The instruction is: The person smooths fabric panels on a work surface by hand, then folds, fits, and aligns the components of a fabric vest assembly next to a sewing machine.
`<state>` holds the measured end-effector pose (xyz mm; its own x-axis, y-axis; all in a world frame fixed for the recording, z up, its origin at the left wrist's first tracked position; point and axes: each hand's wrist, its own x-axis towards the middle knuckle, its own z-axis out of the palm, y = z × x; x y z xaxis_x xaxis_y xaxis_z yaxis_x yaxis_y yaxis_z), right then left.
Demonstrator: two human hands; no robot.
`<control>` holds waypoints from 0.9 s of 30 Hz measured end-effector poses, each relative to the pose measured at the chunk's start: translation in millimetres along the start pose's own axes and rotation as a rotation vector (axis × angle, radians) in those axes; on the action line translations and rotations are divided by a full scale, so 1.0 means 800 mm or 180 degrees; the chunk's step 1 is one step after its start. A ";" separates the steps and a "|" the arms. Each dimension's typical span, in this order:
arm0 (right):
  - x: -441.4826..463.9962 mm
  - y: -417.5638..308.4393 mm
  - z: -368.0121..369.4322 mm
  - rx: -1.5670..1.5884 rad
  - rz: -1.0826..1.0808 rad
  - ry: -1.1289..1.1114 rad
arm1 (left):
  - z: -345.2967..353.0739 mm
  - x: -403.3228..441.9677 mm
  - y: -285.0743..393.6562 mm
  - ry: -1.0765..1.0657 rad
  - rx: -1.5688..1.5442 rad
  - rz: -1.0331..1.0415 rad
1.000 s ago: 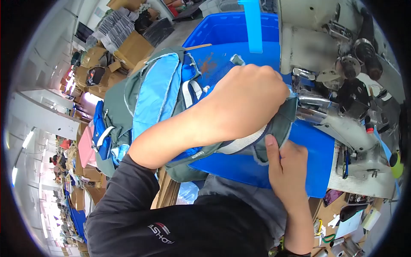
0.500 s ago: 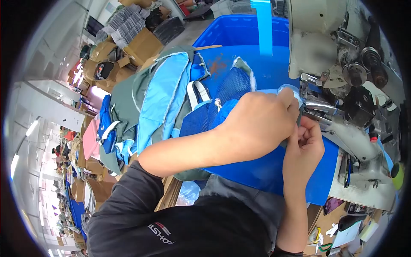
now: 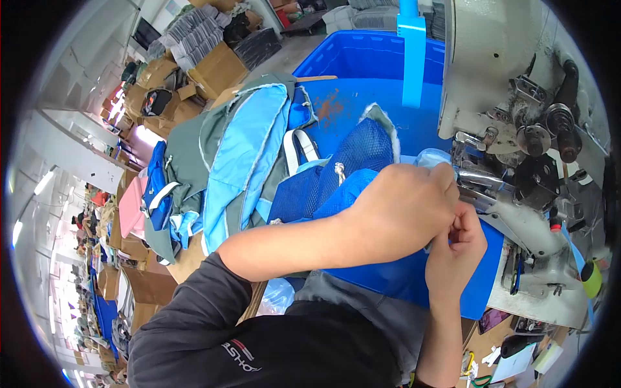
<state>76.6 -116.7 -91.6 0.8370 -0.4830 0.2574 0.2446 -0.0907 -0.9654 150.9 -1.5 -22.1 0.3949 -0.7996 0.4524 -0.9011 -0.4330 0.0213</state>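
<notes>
The left arm (image 3: pixel 297 249) is bent across the front of the body, the left hand (image 3: pixel 407 204) back-up, fingers bent, tips hidden. The right forearm (image 3: pixel 444 333) extends forward; the right hand (image 3: pixel 457 255), fingers curled, sits close against the left.

Beyond your work area, top centre: a deep blue plastic crate with a slotted rim (image 3: pixel 372 55), on or near the grey floor (image 3: pixel 284 52). To its left you have stacked grey flat bundles (image 3: pixel 194 37), contents unclear, next to an open brown cardboard carton (image 3: pixel 218 70). Dark flat rectangular panel (image 3: pixel 146 32) upright behind these. Far left: a long white beam (image 3: pixel 81 152) and, past it, a lit white tube lamp (image 3: pixel 44 182). At your lower right: green-handled scissors (image 3: pixel 480 381), partly cut off by the view's edge, near a pale blue-white flat sheet (image 3: pixel 514 362).
</notes>
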 end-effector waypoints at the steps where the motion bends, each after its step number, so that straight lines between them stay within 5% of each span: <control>1: 0.000 0.002 -0.001 -0.0005 -0.0024 -0.0018 | 0.005 -0.001 0.003 0.0039 -0.0001 -0.0043; 14: 0.017 0.007 -0.007 0.0166 0.0059 -0.0050 | 0.023 0.003 0.004 0.0398 0.0288 -0.0099; 23: -0.002 0.026 0.000 -0.0807 -0.0909 0.0228 | -0.001 -0.011 -0.015 0.0418 -0.1118 -0.0384; 27: -0.017 0.031 0.002 -0.1130 -0.0773 0.0403 | -0.023 -0.013 -0.034 0.0119 -0.1405 -0.0337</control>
<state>71.8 -110.8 -118.8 0.7041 -0.5116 0.4925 0.2249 -0.4972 -0.8380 168.2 25.9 -11.1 0.4895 -0.7415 0.4589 -0.8494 -0.2862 0.4434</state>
